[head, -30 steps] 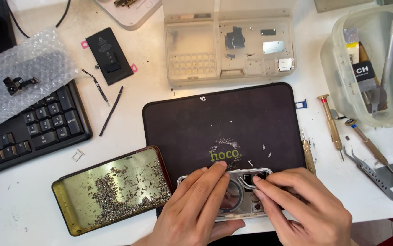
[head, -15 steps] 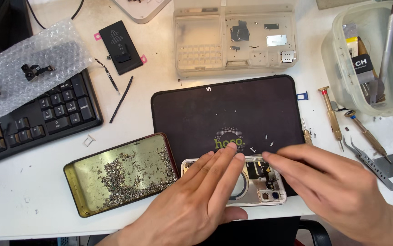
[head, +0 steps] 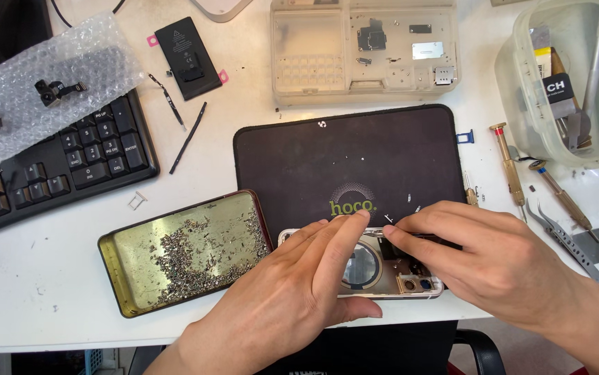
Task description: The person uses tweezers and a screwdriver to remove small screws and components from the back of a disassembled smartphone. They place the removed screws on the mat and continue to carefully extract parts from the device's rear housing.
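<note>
An opened phone housing [head: 376, 274] with a round coil inside lies at the near edge of a black work mat [head: 341, 156]. My left hand [head: 292, 292] rests flat over the housing's left part, fingertips at its top edge. My right hand [head: 494, 260] lies over the right part, fingertips pinching at a small dark part near the housing's top edge; what it grips is too small to make out. Both hands touch each other at the fingertips.
A metal tray [head: 181, 250] of several tiny screws sits left of the mat. A keyboard [head: 56, 163], bubble wrap [head: 42, 83] and a battery [head: 188, 59] lie far left. A parts organiser [head: 362, 48] is behind the mat; screwdrivers [head: 508, 167], tweezers [head: 563, 232] and a plastic tub [head: 570, 83] lie to the right.
The view has shifted, so the desk appears lower and to the right. Both hands stay on the phone housing; the right fingertips have drawn in toward the left ones at its top edge.
</note>
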